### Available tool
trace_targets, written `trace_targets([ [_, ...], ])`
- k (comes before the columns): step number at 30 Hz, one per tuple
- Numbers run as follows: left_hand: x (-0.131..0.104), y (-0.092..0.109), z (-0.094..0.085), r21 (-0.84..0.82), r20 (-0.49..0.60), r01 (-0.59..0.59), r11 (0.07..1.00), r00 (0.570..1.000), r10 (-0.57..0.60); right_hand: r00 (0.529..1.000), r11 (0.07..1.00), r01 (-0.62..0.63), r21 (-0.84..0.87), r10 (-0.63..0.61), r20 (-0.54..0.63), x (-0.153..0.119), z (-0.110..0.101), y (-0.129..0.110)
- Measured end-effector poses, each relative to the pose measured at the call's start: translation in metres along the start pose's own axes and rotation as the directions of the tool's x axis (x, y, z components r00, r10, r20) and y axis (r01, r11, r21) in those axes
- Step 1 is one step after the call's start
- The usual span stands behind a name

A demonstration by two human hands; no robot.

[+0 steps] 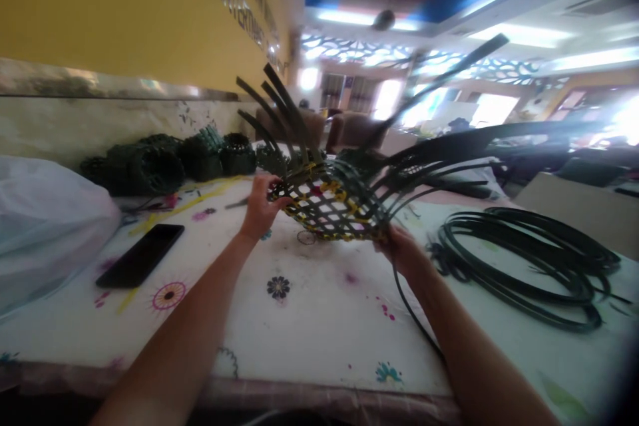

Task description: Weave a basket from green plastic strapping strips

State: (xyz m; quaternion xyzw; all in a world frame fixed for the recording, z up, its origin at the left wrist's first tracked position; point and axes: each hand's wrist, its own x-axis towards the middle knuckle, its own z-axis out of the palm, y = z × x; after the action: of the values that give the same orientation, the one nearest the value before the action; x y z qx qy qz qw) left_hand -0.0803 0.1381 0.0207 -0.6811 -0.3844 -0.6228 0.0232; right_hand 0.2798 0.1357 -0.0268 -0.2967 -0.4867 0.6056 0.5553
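Note:
A dark green and yellow open-weave basket (332,206), with long loose strips fanning up and outward, is held tilted above the flowered tablecloth. My left hand (264,205) grips its left edge, thumb on the near side. At the lower right corner, my right hand (402,249) has its fingers closed on the woven edge; they are partly blurred. One dark strip hangs from that corner and runs down beside my right forearm. The far side of the basket is hidden behind the weave and strips.
Coiled dark strips (519,266) lie on the right of the table (309,339). To the left are a black phone (141,256), a white plastic bag (47,233), yellow strips and dark woven rolls (154,163) by the wall.

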Motion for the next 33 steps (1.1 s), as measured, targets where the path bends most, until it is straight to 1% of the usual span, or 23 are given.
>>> trace_targets([
  [4, -0.001, -0.001, 0.003, 0.03, -0.043, 0.001, 1.0, 0.999, 0.0, 1.0, 0.999, 0.007, 0.035, -0.007, -0.015, 0.0, 0.005, 0.001],
  [7, -0.003, 0.001, 0.005, 0.035, -0.048, 0.004, 0.999, 0.999, -0.003, 1.0, 0.999, 0.004, 0.048, -0.003, -0.025, 0.0, 0.005, 0.001],
  [12, -0.005, -0.001, 0.005, -0.049, -0.055, 0.048, 0.998, 0.997, -0.051, 1.0, 0.999, 0.013, 0.047, -0.012, -0.022, 0.001, 0.001, -0.001],
  [15, -0.006, -0.007, 0.006, -0.127, -0.02, 0.089, 0.988, 0.996, -0.092, 1.0, 0.999, 0.012, 0.048, -0.011, -0.015, 0.002, -0.002, 0.0],
  [17, -0.006, -0.009, 0.006, -0.142, -0.007, 0.107, 0.984, 0.994, -0.109, 1.0, 0.999, 0.006, 0.041, -0.006, -0.007, 0.003, -0.004, 0.001],
  [23, -0.007, -0.009, 0.008, -0.155, -0.061, 0.108, 0.982, 0.991, -0.119, 1.0, 0.999, -0.002, 0.045, 0.003, -0.016, 0.002, -0.004, 0.003],
  [26, -0.007, -0.007, 0.009, -0.133, -0.077, 0.108, 0.985, 0.99, -0.119, 1.0, 0.998, -0.003, 0.058, 0.004, -0.011, 0.002, -0.005, 0.004],
  [33, -0.007, 0.0, 0.009, -0.016, -0.096, 0.048, 0.999, 0.994, -0.049, 0.999, 0.999, -0.005, 0.054, 0.007, -0.033, 0.004, -0.007, 0.007],
])
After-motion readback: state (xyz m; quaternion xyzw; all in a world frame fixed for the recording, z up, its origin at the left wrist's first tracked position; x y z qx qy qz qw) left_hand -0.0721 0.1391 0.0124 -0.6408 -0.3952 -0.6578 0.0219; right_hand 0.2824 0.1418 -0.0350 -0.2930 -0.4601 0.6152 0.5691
